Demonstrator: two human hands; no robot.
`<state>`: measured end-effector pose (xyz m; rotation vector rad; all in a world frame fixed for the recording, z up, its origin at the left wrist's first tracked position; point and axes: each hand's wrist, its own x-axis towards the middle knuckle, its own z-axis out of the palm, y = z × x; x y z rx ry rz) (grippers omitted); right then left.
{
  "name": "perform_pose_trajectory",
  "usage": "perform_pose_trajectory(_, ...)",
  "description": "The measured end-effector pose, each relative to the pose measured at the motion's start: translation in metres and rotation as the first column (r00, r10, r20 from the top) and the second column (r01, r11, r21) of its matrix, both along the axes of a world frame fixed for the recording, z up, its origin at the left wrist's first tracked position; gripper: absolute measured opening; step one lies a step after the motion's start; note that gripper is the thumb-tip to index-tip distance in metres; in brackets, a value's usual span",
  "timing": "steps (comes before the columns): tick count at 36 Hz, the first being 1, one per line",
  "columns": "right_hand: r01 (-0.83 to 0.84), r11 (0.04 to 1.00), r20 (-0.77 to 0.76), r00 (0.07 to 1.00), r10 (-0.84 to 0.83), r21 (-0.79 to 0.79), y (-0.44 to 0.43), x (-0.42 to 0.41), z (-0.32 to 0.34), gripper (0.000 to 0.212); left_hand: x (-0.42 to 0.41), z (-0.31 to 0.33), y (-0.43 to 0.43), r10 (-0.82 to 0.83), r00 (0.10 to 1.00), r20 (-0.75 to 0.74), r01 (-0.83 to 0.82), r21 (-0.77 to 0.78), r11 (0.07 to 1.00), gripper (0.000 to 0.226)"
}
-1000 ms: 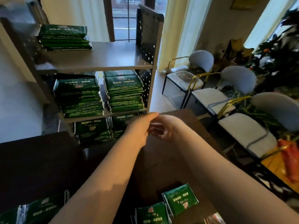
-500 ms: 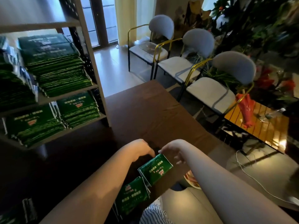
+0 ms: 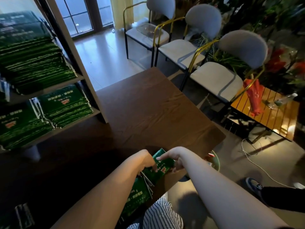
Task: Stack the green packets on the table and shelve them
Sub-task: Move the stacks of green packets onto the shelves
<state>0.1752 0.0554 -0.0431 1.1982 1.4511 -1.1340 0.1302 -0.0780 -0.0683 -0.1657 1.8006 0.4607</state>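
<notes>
A green packet [image 3: 162, 164] lies near the front edge of the dark wooden table [image 3: 148, 104]. My left hand [image 3: 145, 160] grips its left side with curled fingers, and my right hand [image 3: 173, 158] holds its right side, thumb on top. A second green packet [image 3: 137, 194] lies just in front of it, partly under my left forearm. On the left stands a shelf unit [image 3: 85, 76] with stacks of green packets [image 3: 33, 63] on its middle level and more green stacks [image 3: 66, 104] on the lower level.
Three grey chairs [image 3: 214, 76] with gold frames line the table's right side. A slatted orange side table [image 3: 272, 116] carries a red bag. A white cable [image 3: 257, 164] lies on the floor, and another person's shoe [image 3: 252, 185] shows at the lower right. Another packet [image 3: 23, 215] lies bottom left.
My view has swung from the shelf down to the table. Both hands came back from the shelf to the table's front edge and took hold of the green packet.
</notes>
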Motion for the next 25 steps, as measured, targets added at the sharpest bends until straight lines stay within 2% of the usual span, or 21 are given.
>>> perform_pose_trajectory(7,0.100,0.992,-0.018,0.995,-0.102,-0.078,-0.002,-0.007,-0.019,0.057,-0.007,-0.005,-0.007,0.118,0.982,-0.149,-0.112,0.046,0.993,0.068)
perform_pose_trajectory(14,0.031,0.996,-0.070,0.997,-0.037,-0.088,-0.009,-0.021,-0.016,0.045,-0.016,-0.001,-0.019,0.169,0.977,-0.128,-0.156,0.104,0.982,0.065)
perform_pose_trajectory(18,0.003,0.996,-0.194,0.981,-0.021,-0.094,-0.012,-0.032,-0.005,0.044,-0.025,-0.004,-0.030,0.192,0.965,-0.181,-0.152,0.214,0.965,0.065)
perform_pose_trajectory(25,0.065,0.984,-0.421,0.898,-0.130,-0.167,-0.034,-0.051,0.008,0.052,-0.048,0.010,-0.064,0.339,0.886,-0.318,-0.220,0.355,0.909,0.069)
